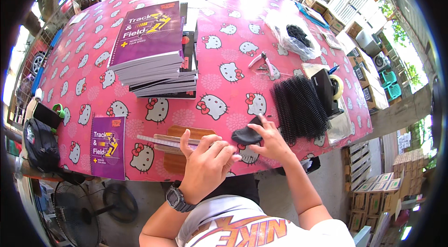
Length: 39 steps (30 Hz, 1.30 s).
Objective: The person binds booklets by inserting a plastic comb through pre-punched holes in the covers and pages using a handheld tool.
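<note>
My left hand (205, 160), with a dark watch on its wrist, is over the near table edge with its fingers curled together. Something small and pale shows at its fingertips, too blurred to name. Under and beside it lies a wooden jig (175, 131) with raised slats and a pale marked strip (148, 140). Just to the right, my right hand (270, 142) has its fingers and thumb around one end of a soft-looking black object (245, 134), perhaps folded cloth. A bundle of black spiral binding coils (301, 107) lies beyond that hand.
Purple spiral notebooks (144, 37) are stacked at the far left-middle; a single notebook (108, 148) lies nearer. Pink-handled pliers (263, 65), a plastic bag (294, 37) and a tape dispenser (329, 90) sit at right. A black bag (41, 144) and fan (86, 214) are left.
</note>
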{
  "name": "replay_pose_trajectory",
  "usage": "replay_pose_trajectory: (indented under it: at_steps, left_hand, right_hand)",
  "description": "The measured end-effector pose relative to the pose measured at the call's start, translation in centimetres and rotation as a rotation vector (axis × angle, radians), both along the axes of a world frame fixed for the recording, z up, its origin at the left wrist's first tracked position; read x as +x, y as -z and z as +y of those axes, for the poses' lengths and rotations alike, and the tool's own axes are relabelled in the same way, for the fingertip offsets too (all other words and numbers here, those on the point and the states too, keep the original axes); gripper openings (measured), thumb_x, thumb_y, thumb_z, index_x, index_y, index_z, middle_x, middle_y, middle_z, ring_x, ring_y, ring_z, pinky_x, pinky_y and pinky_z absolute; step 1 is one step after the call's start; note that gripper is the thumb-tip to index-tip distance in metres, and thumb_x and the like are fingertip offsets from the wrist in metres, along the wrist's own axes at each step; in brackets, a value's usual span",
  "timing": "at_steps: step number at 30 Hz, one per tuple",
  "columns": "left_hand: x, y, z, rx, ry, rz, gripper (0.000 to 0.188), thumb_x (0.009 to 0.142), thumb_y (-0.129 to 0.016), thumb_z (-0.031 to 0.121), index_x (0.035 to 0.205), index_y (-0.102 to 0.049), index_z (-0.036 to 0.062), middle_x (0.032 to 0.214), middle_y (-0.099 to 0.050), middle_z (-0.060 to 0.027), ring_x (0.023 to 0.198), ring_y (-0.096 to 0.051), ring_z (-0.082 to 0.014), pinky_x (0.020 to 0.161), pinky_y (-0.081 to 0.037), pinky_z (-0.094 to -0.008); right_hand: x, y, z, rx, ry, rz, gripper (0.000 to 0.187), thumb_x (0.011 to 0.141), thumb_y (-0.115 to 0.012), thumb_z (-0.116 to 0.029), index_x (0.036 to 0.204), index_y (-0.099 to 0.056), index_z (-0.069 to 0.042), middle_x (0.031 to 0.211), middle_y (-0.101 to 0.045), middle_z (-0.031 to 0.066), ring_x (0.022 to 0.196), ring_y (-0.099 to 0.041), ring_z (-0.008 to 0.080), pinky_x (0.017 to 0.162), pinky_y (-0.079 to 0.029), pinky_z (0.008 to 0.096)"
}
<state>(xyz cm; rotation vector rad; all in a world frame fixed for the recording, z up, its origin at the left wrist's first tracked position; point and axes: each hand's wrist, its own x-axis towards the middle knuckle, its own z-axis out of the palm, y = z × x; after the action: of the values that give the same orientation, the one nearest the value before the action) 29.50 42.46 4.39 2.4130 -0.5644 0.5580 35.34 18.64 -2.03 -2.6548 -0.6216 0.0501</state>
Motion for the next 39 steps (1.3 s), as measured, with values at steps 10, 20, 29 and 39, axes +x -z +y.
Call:
replay_pose_trajectory:
  at_steps: [10, 20, 29, 39]
  left_hand:
    - [0.0, -0.3, 1.7, -0.072, -0.197, -0.058, 0.027, 0.068, -0.075, 0.037, 0.085, -0.064, 0.0186, 0.088, -0.061, 0.0051, 0.097, -0.056, -0.0157, 0.105, -0.006, -0.0575]
    - [-0.1, 0.7, 2.1, -0.135, -0.085, -0.038, 0.024, 0.059, -0.08, 0.03, 0.073, -0.065, 0.0175, 0.073, -0.058, 0.0063, 0.085, -0.056, -0.0123, 0.105, -0.008, -0.0596]
    - [0.0, 1.4, 3.5, -0.083, -0.188, -0.041, 0.029, 0.057, -0.08, 0.031, 0.078, -0.064, 0.0173, 0.082, -0.061, 0.0047, 0.095, -0.056, -0.0157, 0.103, -0.008, -0.0622]
    - [0.0, 2.1, 3.5, -0.227, -0.106, -0.111, 0.041, 0.057, -0.08, 0.031, 0.088, -0.061, 0.013, 0.08, -0.054, 0.0021, 0.091, -0.055, -0.0146, 0.107, -0.007, -0.0626]
  right_hand:
    - [1.2, -1.1, -0.3, 1.045, -0.086, 0.696, 0.046, 0.081, -0.065, -0.036, 0.114, -0.061, -0.004, 0.127, -0.049, 0.0237, 0.11, -0.052, 0.0338, 0.088, -0.044, 0.0386]
    - [0.3, -8.4, 3.2, 0.977, -0.532, 0.757, 0.063, 0.068, -0.067, -0.053, 0.1, -0.069, 0.001, 0.113, -0.059, 0.0227, 0.11, -0.053, 0.0323, 0.098, -0.035, 0.042]
    - [2.3, -7.2, 4.2, 0.585, -0.306, 0.572, 0.053, 0.075, -0.065, -0.044, 0.103, -0.068, 0.0, 0.111, -0.064, 0.0135, 0.117, -0.05, 0.028, 0.101, -0.032, 0.0423]
    - [0.6, -6.4, 3.7, 0.939, -0.408, 0.536, 0.052, 0.074, -0.062, -0.043, 0.1, -0.068, 0.002, 0.118, -0.057, 0.0224, 0.112, -0.053, 0.0293, 0.098, -0.039, 0.038]
